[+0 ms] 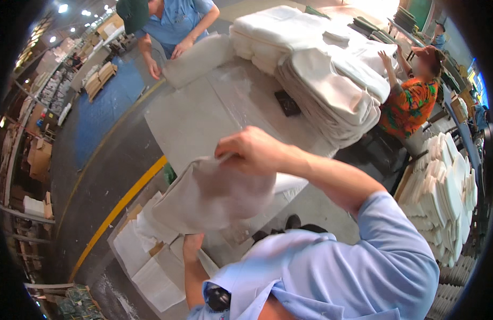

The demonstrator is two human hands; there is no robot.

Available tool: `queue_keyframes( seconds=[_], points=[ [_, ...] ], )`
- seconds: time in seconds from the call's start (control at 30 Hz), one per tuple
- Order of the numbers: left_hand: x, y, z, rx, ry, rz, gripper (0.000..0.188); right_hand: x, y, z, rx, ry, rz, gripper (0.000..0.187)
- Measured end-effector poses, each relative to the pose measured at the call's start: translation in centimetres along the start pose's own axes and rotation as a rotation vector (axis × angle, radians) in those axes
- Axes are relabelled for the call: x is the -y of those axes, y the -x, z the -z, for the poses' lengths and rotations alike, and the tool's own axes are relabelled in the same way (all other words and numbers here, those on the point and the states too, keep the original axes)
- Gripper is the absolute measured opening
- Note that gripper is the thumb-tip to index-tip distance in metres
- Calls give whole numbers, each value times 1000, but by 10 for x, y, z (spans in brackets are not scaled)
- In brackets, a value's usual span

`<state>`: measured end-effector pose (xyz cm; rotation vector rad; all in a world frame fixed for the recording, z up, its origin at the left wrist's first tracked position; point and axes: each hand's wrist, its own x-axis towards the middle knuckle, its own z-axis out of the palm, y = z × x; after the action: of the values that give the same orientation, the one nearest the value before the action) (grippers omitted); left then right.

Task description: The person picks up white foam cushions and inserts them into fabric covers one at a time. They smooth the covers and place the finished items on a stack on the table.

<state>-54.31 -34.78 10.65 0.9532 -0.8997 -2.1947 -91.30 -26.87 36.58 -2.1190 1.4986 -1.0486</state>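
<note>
My right hand (pixel 249 149) pinches the upper edge of an off-white cloth piece (pixel 174 202), lifted above the near end of the table. The cloth's right part is smeared by motion. At its lower edge is my left hand (pixel 193 242), its fingers hidden behind the cloth. Beneath and left of the cloth, an open carton (pixel 161 277) holds white folded material. Beyond my right hand lies the grey table top (pixel 198 112), with a tall stack of off-white folded cloth (pixel 326 85) on its far right part.
A dark flat object (pixel 287 103) lies beside the stack. Across the table, a person in blue (pixel 177 24) stands by a white roll-shaped bundle (pixel 198 58). Another person in an orange patterned shirt (pixel 414 101) reaches to the stack. White pads (pixel 436 197) are piled at right. A yellow floor line (pixel 118 218) runs left.
</note>
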Motion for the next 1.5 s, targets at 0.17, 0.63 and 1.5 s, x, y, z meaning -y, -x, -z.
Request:
queue_keyframes(
  seconds=[0.17, 0.63, 1.5],
  points=[
    [-13, 7, -8, -2, -248, 118, 58, -13, 28, 3, -29, -92, -109, 25],
    [-26, -10, 39, 139, -575, 153, 31, -8, 53, -19, -241, -107, -375, 20],
    [-80, -15, 55, 366, -1654, 313, 27, 79, 135, -65, -598, -200, -399, 32]
  ],
)
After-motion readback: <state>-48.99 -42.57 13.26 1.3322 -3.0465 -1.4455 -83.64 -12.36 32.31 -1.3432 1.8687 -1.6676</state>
